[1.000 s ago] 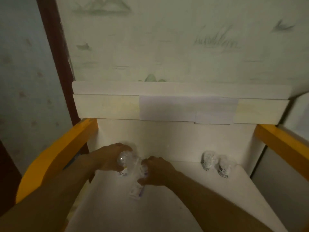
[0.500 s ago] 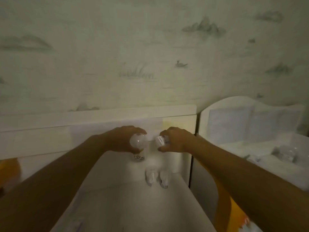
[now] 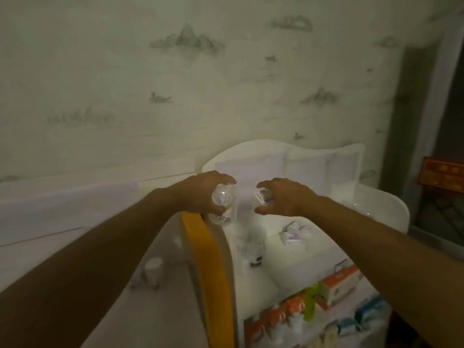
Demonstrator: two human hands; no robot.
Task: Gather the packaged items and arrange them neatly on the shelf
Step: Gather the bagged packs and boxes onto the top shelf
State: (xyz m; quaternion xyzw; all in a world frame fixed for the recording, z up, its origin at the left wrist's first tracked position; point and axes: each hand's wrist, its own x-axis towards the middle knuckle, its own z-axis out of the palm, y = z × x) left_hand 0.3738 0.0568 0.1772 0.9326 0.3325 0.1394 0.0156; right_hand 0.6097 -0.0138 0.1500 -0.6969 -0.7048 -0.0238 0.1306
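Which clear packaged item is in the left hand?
The clear round-topped bottle with a printed label, gripped by the left hand; the right hand holds a smaller white-labelled packet.

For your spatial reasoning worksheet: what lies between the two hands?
In the head view, nothing solid: the left hand holds a clear bottle, the right hand a small packet, and the gap shows only the white shelf back behind.
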